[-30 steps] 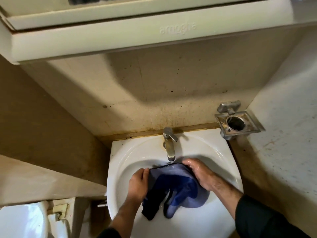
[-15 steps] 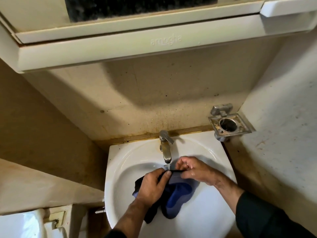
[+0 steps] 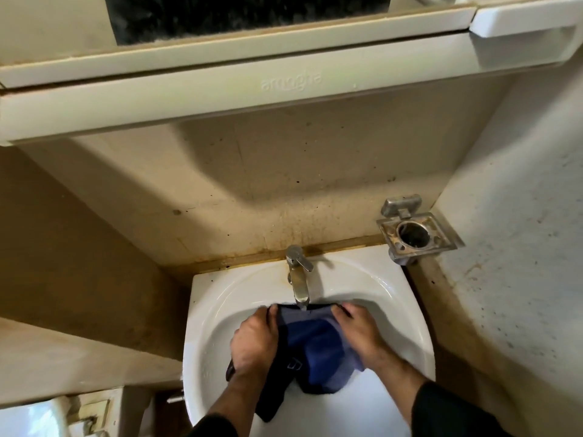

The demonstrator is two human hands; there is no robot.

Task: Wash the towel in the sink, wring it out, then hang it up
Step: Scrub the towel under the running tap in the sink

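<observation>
Blue towel (image 3: 315,348) under tap (image 3: 298,285) — left hand (image 3: 255,342), right hand (image 3: 359,332) fingers gripping it; cabinet (image 3: 220,99) embossed "amogha".

The sink (image 3: 220,298) sits against the back wall, with the tap (image 3: 298,279) at its rear middle. In the basin, under the spout, lies the towel (image 3: 315,348), the left hand (image 3: 254,339) on its left side and the right hand (image 3: 359,332) on its right. A metal holder (image 3: 416,236) is fixed right of the tap. A cabinet (image 3: 284,99) hangs above.
</observation>
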